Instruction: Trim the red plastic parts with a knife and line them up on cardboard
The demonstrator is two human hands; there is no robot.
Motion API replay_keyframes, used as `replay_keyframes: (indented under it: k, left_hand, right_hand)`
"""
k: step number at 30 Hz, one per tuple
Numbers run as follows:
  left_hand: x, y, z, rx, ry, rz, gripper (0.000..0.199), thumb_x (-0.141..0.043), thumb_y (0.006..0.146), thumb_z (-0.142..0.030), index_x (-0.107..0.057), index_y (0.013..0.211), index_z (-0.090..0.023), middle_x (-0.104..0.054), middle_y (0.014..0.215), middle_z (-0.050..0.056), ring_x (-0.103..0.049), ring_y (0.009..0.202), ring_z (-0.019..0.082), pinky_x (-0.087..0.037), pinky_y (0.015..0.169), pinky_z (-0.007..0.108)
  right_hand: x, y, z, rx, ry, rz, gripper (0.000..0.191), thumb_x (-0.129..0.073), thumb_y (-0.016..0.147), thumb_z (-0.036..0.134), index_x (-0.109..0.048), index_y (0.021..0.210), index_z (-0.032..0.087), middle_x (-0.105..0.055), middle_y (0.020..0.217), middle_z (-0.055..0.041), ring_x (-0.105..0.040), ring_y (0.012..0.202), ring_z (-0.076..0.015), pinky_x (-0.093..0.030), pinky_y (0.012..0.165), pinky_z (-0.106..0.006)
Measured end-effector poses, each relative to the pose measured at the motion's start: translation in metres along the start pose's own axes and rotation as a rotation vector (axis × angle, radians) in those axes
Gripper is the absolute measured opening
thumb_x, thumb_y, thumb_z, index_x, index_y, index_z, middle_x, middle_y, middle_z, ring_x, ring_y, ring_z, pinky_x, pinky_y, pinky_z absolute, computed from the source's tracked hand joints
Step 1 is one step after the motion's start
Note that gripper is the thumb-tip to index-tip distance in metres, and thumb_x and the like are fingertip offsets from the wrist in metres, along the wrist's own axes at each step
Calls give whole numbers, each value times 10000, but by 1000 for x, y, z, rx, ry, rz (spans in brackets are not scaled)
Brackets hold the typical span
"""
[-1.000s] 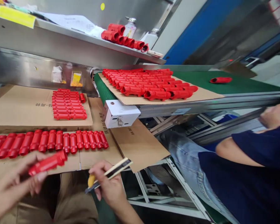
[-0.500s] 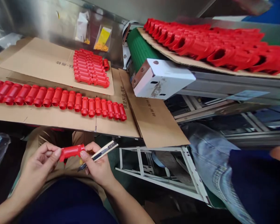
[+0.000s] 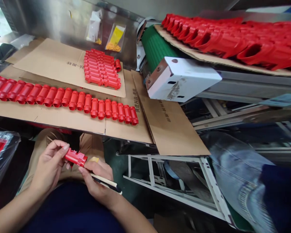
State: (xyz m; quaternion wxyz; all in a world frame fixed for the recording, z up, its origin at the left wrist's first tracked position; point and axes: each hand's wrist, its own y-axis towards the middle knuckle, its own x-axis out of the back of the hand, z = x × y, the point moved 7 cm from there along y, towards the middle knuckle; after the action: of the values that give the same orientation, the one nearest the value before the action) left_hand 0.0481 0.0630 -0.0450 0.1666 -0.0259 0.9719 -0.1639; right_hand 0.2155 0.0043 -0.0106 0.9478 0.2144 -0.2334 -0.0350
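Above my lap, my left hand [image 3: 49,161] pinches the left end of a short red plastic tube fitting [image 3: 75,157] between thumb and fingers. The fitting tilts down to the right, with small raised lugs along its top. My right hand [image 3: 98,176] has its thumb and forefinger at the fitting's ribbed right end. Tucked in the same hand is a slim cream-and-black utility knife [image 3: 106,183], its back end sticking out to the lower right; the blade end is hidden. Something yellow [image 3: 95,159] shows at a right finger.
A long row of red fittings [image 3: 74,100] lies on the cardboard [image 3: 126,134]; a stacked block [image 3: 103,69] lies behind. More fittings [image 3: 215,38] sit on the green conveyor [image 3: 152,45] at right. Beside it is another person's jeans leg [image 3: 232,171]. A plastic-lined box [image 3: 7,145] stands left.
The fitting has turned, so its lugs now face up and its ribbed end points right. The knife has swung from pointing up-right to down-right in my right hand. The view has shifted slightly.
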Motion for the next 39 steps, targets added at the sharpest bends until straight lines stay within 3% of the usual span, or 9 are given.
replay_keyframes:
  k: [4, 9, 13, 17, 20, 22, 25, 31, 39]
  left_hand:
    - [3, -1, 1, -46, 84, -15, 391, -1017, 720, -300, -746, 995, -239, -689, 796, -40, -627, 701, 114, -555, 662, 183]
    - [5, 0, 7, -52, 34, -54, 294, -919, 831, -486, -801, 914, -230, -716, 866, -8, -616, 743, 123, -552, 680, 187]
    - [2, 0, 11, 21, 28, -5, 497, -998, 750, -364, -789, 1183, -242, -779, 948, 17, -692, 871, 158, -592, 800, 211]
    - [8, 1, 7, 99, -96, 29, 467, -944, 825, -346, -714, 1217, -238, -836, 1090, 99, -746, 831, 172, -615, 746, 238]
    - [8, 0, 7, 190, -127, 97, 431, -935, 822, -386, -735, 1167, -222, -819, 1231, 151, -774, 752, 203, -655, 711, 317]
    - [8, -2, 9, 232, -130, 110, 474, -921, 836, -402, -745, 1243, -236, -823, 1207, 145, -794, 762, 234, -674, 726, 356]
    - [10, -2, 11, 217, -140, 70, 491, -932, 832, -382, -756, 1268, -243, -839, 1028, 104, -797, 770, 226, -668, 713, 309]
    - [12, -1, 9, 148, -113, 24, 440, -966, 799, -370, -766, 1165, -230, -839, 987, 89, -785, 815, 199, -658, 719, 256]
    - [9, -2, 7, 168, -128, 10, 450, -985, 769, -376, -781, 1142, -227, -813, 919, 64, -781, 781, 207, -646, 670, 253]
  right_hand:
    - [-3, -3, 6, 86, -88, 5, 191, -610, 1070, 253, -754, 958, 196, -677, 726, -40, -601, 602, -162, -483, 571, -275]
    - [-9, -2, 9, 172, -216, 30, 265, -584, 1087, 274, -778, 919, 205, -637, 689, -30, -565, 549, -142, -482, 536, -254]
    - [-8, -2, 10, 235, -296, 35, 272, -611, 1104, 326, -820, 985, 198, -650, 669, -29, -597, 533, -134, -529, 539, -230]
    - [19, 0, 16, 237, -188, -16, 235, -719, 1055, 283, -798, 1230, 148, -821, 1072, -173, -820, 861, -226, -702, 785, -297]
    - [32, 5, 21, 203, -8, 20, 425, -708, 1016, 100, -713, 1430, 197, -821, 1256, -143, -833, 1082, -242, -716, 942, -320]
    - [32, 7, 24, 225, 129, 50, 470, -703, 1018, 89, -690, 1468, 223, -832, 1251, -109, -839, 1085, -229, -721, 946, -306]
    - [24, 8, 21, 204, 230, 59, 337, -720, 1035, 144, -763, 1360, 218, -816, 1290, -115, -849, 1033, -211, -728, 908, -283]
    - [14, 7, 15, 229, 207, 72, 301, -736, 1035, 169, -778, 1329, 218, -840, 1225, -103, -841, 1033, -222, -732, 917, -328]
    - [13, 11, 18, 228, 202, 74, 270, -704, 1062, 188, -768, 1321, 233, -858, 1167, -79, -848, 981, -216, -735, 867, -336]
